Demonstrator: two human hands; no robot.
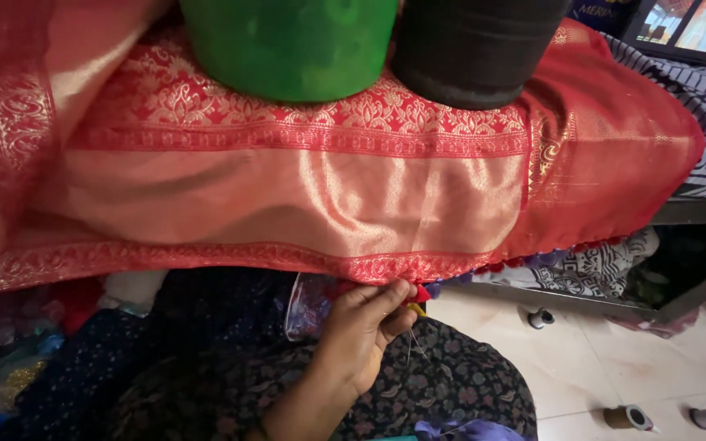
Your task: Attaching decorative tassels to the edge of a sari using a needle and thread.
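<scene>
I see one hand (361, 331), side unclear, its grip pinched on the red sari (304, 196) hem, below the green container (288, 45).

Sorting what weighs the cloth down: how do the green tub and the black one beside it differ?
The green tub is bright and wider; the black tub is dark, narrower and right of it. The green tub sits on the cloth's patterned band, the black one nearer the plain red end. Both rest on the red cloth.
</scene>
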